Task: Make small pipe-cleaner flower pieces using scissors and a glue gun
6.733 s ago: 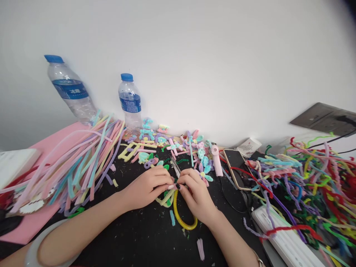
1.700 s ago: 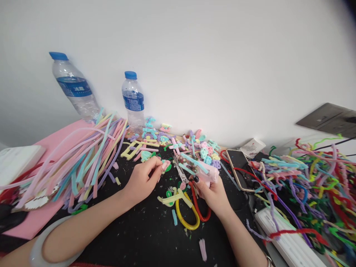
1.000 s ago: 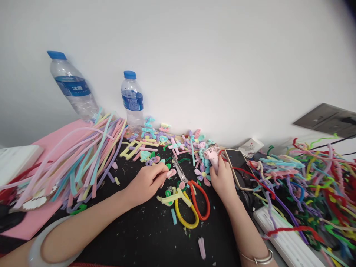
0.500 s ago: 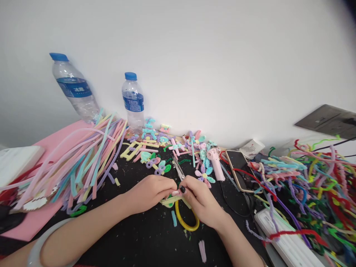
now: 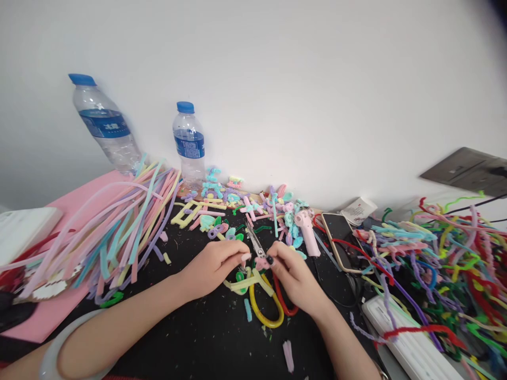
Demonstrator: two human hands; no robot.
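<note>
My right hand [image 5: 291, 272] pinches a small pink pipe cleaner piece [image 5: 260, 263] between thumb and fingers. Just left of it, my left hand [image 5: 216, 268] has thumb and fingertips pressed together; whatever lies between them is too small to make out. A gap separates the two hands. Below them lie scissors [image 5: 266, 320] with one yellow and one red handle, blades pointing to the wall. Across the handles rest pale yellow pipe cleaner strips [image 5: 242, 285], with a bit of green beside them.
Two water bottles [image 5: 190, 145] stand at the wall. Long pastel pipe cleaners [image 5: 138, 211] lie on a pink sheet [image 5: 85, 195] to the left. Beyond my hands are finished pipe cleaner shapes [image 5: 217, 221], a pink device [image 5: 308, 233] and a phone [image 5: 338, 240]. Tangled pipe cleaners [image 5: 439, 274] and a power strip [image 5: 410, 338] occupy the right.
My hands have moved apart, the right one slightly to the right. The pink piece now shows in my right fingers, and the red scissor handle has come into sight.
</note>
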